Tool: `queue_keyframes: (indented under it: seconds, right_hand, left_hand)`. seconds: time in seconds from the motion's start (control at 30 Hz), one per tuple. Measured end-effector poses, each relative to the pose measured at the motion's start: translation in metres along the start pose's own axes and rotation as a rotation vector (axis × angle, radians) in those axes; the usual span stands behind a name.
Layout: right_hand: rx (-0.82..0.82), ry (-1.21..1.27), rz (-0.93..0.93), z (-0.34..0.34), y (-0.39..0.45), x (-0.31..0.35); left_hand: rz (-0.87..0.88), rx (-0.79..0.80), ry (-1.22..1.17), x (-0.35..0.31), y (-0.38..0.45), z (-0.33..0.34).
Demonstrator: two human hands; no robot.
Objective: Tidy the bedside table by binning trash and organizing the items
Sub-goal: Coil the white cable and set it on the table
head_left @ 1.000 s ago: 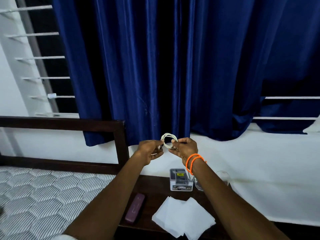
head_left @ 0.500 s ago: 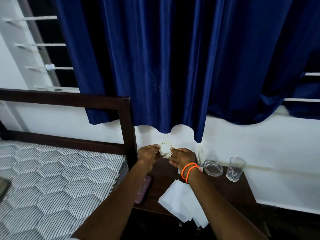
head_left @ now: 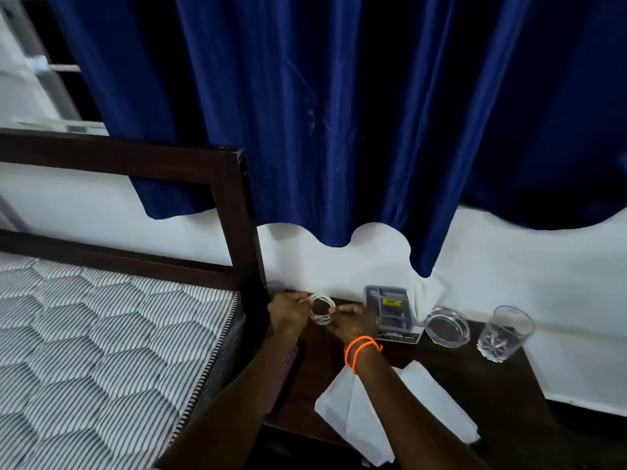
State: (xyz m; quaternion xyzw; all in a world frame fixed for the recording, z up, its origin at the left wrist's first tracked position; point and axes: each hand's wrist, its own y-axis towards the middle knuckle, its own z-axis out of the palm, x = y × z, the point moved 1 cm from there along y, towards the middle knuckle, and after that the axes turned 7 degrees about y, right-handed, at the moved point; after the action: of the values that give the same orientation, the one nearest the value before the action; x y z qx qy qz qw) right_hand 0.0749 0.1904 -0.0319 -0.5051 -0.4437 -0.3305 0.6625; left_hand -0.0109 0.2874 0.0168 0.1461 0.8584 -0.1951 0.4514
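A coiled white cable point(head_left: 321, 311) is held between both hands just above the back left corner of the dark wooden bedside table point(head_left: 475, 378). My left hand point(head_left: 287, 313) pinches the coil's left side. My right hand point(head_left: 353, 322), with orange bands at the wrist, pinches its right side. Whether the coil touches the tabletop I cannot tell. White paper sheets point(head_left: 400, 412) lie at the table's front. A purple case point(head_left: 288, 378) lies along the left edge, mostly hidden under my left forearm.
A grey box with a yellow label point(head_left: 392, 308) stands at the back, a white paper point(head_left: 429, 290) behind it. A glass ashtray point(head_left: 447, 326) and a drinking glass point(head_left: 505, 332) stand to the right. The bed's headboard post point(head_left: 247, 232) and mattress point(head_left: 101, 351) are left; a blue curtain point(head_left: 322, 113) hangs behind.
Both hands have brought the coiled cable down from in front of the curtain to the table's back left corner. The view has tilted down, showing more of the table.
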Motion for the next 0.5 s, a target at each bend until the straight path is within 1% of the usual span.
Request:
queue_keyframes:
  seconds: [0.1, 0.2, 0.3, 0.43, 0.5]
  right_hand:
    - [-0.045, -0.077, -0.033, 0.004, 0.022, -0.017]
    - [-0.048, -0.158, -0.053, 0.005, 0.044, -0.036]
    - [-0.050, -0.247, -0.126, 0.008, 0.073, -0.061]
    - [-0.054, -0.405, -0.166, 0.015, 0.059, -0.050]
    - [-0.055, -0.425, -0.173, 0.017, 0.053, -0.048]
  left_hand:
    - [0.045, -0.024, 0.112, 0.004, 0.014, 0.012]
    - [0.058, -0.011, 0.223, 0.009, 0.026, 0.022]
    - [0.067, 0.004, 0.320, 0.016, 0.036, 0.030]
    - [0.048, 0.020, 0.400, 0.025, 0.043, 0.033]
    - [0.038, 0.026, 0.431, 0.029, 0.046, 0.033]
